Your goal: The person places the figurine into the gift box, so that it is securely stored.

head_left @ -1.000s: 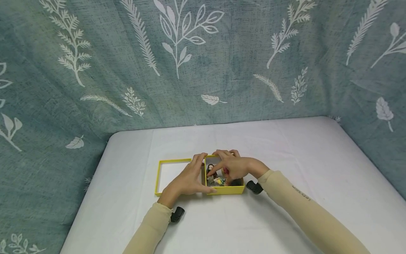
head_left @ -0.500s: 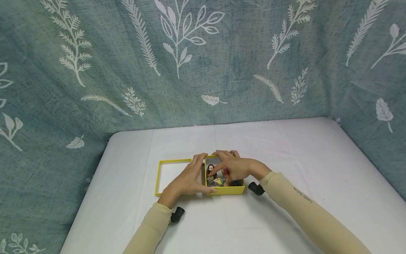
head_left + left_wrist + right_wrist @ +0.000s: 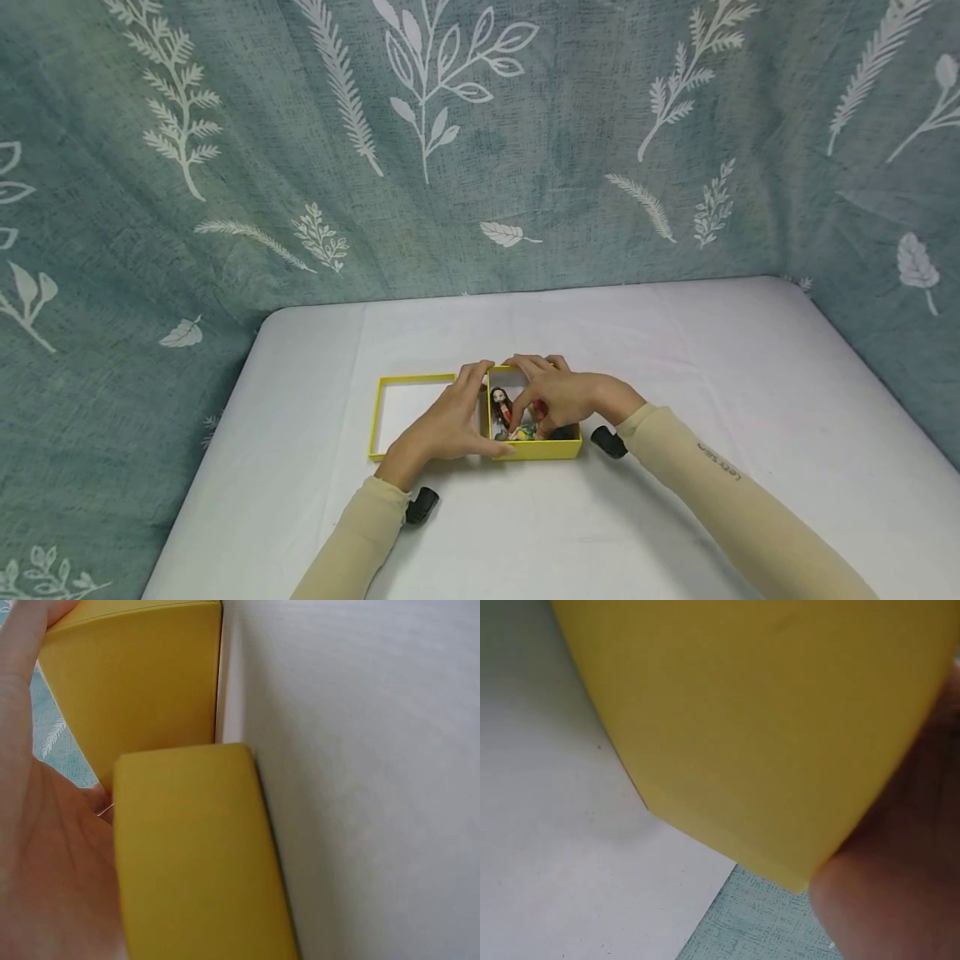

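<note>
A yellow open box [image 3: 540,451] stands mid-table, with small dolls inside. My left hand [image 3: 442,427] grips its left end, thumb at the front wall and fingertips at the far left corner. My right hand [image 3: 564,396] reaches in from the right. Its index finger and thumb lie on either side of a yellow-and-green figure [image 3: 527,432]; whether they pinch it is unclear. Other fingers of that hand lie over the back rim. Against the left inner wall leans a doll with long dark hair [image 3: 500,400]. Something red shows beneath my right palm, mostly hidden.
A shallow yellow-edged lid [image 3: 374,417] with a white inside lies left of the box, partly behind my left hand. White cloth covers the table [image 3: 675,350]. A green leaf-patterned curtain [image 3: 555,192] hangs behind and at both sides.
My right index finger has drawn back from the dark-haired doll toward the thumb, down to the yellow-and-green figure. The left hand keeps its hold on the box.
</note>
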Demonstrator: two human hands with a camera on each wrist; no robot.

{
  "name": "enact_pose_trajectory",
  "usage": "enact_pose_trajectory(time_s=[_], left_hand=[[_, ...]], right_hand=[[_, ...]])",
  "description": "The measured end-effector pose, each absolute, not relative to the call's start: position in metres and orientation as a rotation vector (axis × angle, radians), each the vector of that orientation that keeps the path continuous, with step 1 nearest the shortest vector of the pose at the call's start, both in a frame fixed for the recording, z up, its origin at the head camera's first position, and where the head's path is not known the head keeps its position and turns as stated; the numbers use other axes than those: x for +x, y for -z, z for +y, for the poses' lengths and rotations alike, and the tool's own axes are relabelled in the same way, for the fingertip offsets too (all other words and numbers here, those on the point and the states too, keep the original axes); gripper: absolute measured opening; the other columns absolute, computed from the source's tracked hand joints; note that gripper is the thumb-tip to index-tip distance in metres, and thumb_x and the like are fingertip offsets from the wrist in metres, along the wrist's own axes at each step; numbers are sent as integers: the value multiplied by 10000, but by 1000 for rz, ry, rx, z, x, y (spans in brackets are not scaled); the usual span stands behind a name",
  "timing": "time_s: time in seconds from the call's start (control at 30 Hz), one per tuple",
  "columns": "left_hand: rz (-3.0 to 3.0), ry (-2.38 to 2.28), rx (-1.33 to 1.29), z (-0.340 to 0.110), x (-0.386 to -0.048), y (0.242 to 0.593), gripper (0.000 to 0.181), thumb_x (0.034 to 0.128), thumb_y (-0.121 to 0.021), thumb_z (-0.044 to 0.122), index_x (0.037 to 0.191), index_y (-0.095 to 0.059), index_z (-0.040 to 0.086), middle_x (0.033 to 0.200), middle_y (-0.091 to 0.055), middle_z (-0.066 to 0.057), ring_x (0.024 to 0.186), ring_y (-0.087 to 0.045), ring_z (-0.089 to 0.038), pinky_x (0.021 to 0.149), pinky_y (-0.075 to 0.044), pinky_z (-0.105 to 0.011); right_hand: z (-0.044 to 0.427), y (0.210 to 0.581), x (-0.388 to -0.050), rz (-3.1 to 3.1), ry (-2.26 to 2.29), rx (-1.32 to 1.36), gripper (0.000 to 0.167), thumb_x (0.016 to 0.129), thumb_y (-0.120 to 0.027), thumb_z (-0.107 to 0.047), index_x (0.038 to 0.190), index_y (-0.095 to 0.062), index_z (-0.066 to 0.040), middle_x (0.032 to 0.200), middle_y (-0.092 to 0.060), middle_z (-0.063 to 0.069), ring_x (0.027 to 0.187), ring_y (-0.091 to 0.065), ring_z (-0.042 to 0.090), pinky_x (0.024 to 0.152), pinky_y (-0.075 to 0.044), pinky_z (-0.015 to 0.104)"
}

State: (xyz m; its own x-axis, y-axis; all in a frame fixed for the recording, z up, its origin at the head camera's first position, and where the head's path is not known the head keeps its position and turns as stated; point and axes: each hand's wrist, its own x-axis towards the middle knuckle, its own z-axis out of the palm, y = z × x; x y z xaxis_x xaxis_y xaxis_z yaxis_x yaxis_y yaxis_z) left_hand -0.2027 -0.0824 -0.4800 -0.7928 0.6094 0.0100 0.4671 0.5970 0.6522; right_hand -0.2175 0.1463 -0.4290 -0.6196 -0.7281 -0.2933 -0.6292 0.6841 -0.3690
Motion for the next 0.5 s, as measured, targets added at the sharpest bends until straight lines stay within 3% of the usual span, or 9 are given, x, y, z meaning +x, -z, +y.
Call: enact_pose_trajectory(time_s=[0.5], left_hand=[[2613, -958, 893, -82, -203, 480, 1225, 641, -834, 604, 1550, -138, 171, 1542, -251, -31, 1299, -457, -247, 1035, -450, -447]], right_hand=[[147, 431, -215, 2501, 320, -1096, 290, 760, -848, -286, 989, -737, -424, 1595, -208, 153, 1494, -111, 363, 1123, -170, 635]])
